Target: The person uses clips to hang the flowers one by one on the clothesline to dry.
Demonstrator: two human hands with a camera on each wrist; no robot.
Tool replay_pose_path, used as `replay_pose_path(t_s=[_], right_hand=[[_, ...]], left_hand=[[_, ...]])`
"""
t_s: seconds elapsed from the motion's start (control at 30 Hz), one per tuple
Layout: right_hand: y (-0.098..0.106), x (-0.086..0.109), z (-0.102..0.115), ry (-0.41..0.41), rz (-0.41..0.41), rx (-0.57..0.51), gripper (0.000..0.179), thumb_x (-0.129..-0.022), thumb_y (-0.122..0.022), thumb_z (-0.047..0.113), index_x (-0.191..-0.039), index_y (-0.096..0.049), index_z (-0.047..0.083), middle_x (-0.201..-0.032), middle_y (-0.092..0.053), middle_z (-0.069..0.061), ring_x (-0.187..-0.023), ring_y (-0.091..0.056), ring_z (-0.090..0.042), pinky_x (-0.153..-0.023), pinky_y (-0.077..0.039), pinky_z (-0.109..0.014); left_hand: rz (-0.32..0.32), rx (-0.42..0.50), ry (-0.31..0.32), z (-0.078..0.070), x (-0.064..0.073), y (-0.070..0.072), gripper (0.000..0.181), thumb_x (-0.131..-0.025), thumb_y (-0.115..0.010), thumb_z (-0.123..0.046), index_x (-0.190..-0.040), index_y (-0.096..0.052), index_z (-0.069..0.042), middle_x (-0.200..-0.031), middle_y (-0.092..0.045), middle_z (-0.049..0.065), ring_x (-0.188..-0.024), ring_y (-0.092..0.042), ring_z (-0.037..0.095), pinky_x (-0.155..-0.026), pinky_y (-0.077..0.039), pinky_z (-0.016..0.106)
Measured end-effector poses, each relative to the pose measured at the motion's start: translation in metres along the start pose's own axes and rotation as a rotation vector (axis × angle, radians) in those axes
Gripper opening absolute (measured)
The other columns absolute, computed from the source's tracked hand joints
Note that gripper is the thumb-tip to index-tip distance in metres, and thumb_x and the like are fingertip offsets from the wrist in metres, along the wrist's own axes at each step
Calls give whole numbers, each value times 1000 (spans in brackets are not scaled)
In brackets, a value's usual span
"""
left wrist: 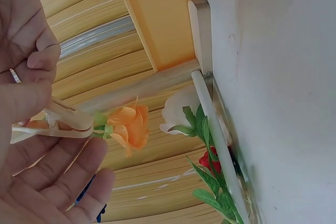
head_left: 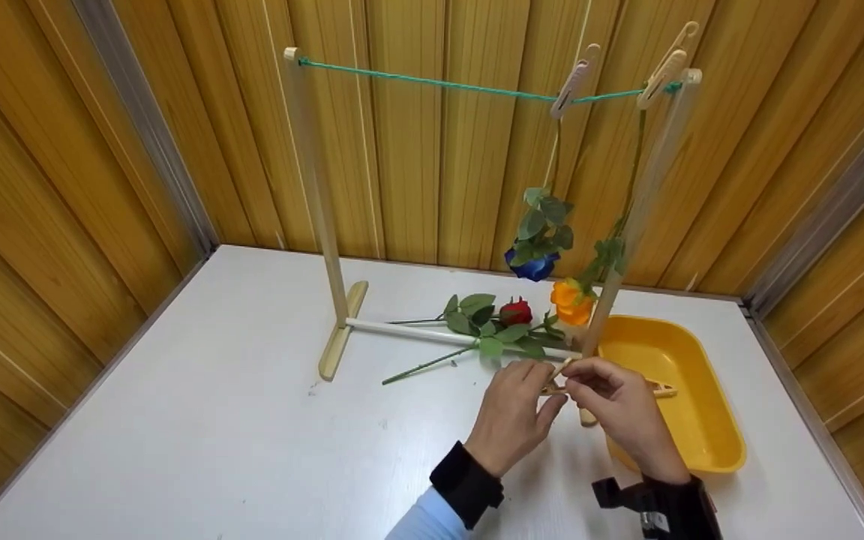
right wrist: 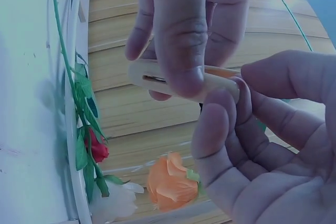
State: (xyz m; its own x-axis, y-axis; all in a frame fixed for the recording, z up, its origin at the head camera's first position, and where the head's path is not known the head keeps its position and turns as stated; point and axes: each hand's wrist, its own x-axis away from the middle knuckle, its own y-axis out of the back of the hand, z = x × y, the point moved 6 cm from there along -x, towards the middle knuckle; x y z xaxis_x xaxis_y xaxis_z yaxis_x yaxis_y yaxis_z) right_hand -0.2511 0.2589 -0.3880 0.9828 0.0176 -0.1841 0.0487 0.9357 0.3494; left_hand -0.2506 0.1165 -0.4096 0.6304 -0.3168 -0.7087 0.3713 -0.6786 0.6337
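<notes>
Between my two hands is a wooden clothespin (head_left: 558, 379), seen closer in the right wrist view as a pale clothespin (right wrist: 146, 76). My left hand (head_left: 511, 416) holds it, with the thumb pressed along its side. My right hand (head_left: 623, 409) pinches its other end with the fingertips. Behind the hands, a red rose (head_left: 515, 310) lies among green leaves across the white bottom bar; a white rose (left wrist: 179, 109) shows beside it in the left wrist view. A blue rose (head_left: 533, 265) and an orange rose (head_left: 571, 301) hang head down from the line.
A wooden rack (head_left: 334, 300) stands at the back, with a green cord (head_left: 432, 81) strung across it. Two clothespins, a pinkish clothespin (head_left: 574, 86) and a beige clothespin (head_left: 661, 79), grip stems there. At right, a yellow basin (head_left: 709, 405) contains another clothespin (head_left: 663, 388).
</notes>
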Motion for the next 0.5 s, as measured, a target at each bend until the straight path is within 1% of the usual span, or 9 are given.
replay_pose_path(t_s=[0.13,0.27,0.4,0.5], right_hand=[[0,0,1,29,-22,-23,23,-91,-72,-8,-114,-72,-6,-103,-70,-17,-86,-64,-12,-77,-55,-18],[-1,0,0,46,0,-43,31,-90,-75,-5,-121,-70,-5,-113,-68,-19,-90,-64,-13,-77,-56,-19],[-2,-1,-1,55,51,-19,37,-91,-76,-1,-127,-69,-2,-120,-67,-18,-93,-66,-13,-71,-58,-23],[-2,-1,-3,51,78,3,38,-92,-75,0,-129,-68,-2,-122,-66,-18,-93,-66,-13,-62,-58,-26]], left_hand=[[-16,24,10,1,0,2,19,-97,-75,-28,-107,-67,-14,-96,-67,-3,-89,-62,11,-78,-49,20],[-2,74,40,1,-2,4,21,-100,-70,-28,-112,-69,-12,-96,-66,-3,-88,-60,10,-77,-47,18],[24,128,49,0,-4,4,22,-102,-67,-25,-118,-69,-9,-100,-68,-1,-90,-60,10,-78,-48,16],[51,154,45,-1,-4,4,23,-104,-64,-23,-121,-68,-8,-104,-69,1,-93,-63,11,-81,-50,16]])
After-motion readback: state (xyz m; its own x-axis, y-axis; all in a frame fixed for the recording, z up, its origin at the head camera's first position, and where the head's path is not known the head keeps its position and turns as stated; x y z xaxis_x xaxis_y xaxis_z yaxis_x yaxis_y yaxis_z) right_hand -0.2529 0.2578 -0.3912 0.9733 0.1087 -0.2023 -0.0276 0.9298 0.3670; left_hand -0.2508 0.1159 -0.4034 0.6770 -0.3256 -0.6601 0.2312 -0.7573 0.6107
